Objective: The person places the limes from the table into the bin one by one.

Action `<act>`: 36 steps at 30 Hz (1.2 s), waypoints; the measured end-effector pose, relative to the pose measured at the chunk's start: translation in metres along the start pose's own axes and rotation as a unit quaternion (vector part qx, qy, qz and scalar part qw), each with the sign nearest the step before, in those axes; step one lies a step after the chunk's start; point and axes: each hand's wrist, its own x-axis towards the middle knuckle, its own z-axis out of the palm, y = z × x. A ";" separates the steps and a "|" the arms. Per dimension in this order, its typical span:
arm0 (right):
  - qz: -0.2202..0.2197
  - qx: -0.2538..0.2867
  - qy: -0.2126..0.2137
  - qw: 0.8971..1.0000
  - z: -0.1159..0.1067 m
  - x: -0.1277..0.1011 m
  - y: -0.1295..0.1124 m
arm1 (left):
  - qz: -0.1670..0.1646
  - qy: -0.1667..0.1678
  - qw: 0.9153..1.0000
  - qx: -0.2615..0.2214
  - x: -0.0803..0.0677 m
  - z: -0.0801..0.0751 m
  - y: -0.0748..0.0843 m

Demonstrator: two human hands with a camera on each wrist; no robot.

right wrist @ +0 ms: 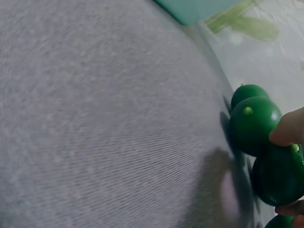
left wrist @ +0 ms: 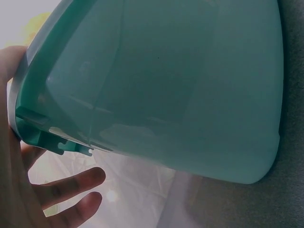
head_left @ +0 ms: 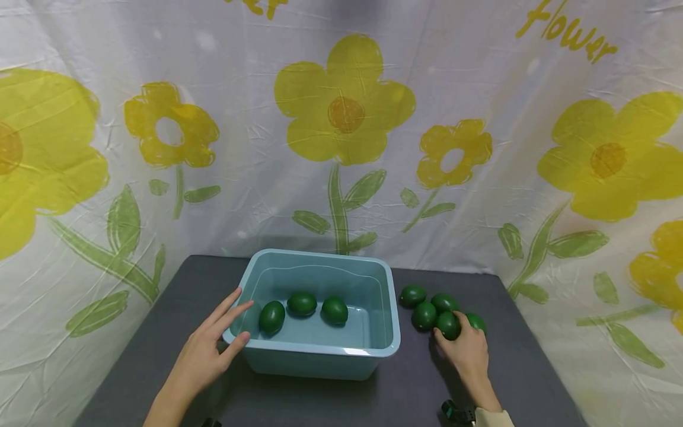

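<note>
A light blue plastic bin (head_left: pixel 315 363) stands on the dark table, with three dark green avocados inside: one at the left (head_left: pixel 272 318), one in the middle (head_left: pixel 302 303) and one at the right (head_left: pixel 334 311). My left hand (head_left: pixel 205 350) rests at the bin's left front corner, fingers spread and thumb by the rim (left wrist: pixel 21 71). To the right of the bin, my right hand (head_left: pixel 465 350) pinches an avocado (head_left: pixel 449 325) between thumb and fingers; this avocado (right wrist: pixel 279 175) has a pale green stem nub. Other avocados (head_left: pixel 424 316) lie close around it.
The dark grey tabletop (head_left: pixel 299 403) runs around the bin. A white cloth with yellow flowers (head_left: pixel 345 112) hangs behind and at both sides. Further avocados touch the cluster at its far left (head_left: pixel 412 295) and right edge (head_left: pixel 476 322).
</note>
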 end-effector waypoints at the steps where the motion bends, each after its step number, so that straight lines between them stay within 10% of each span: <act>1: -0.003 0.003 0.004 1.000 -0.001 0.001 -0.001 | 0.001 0.002 1.000 0.001 0.000 0.000 0.000; 36: -0.084 0.111 0.147 0.979 -0.051 0.021 -0.054 | 0.000 0.000 1.000 0.000 0.000 0.001 0.001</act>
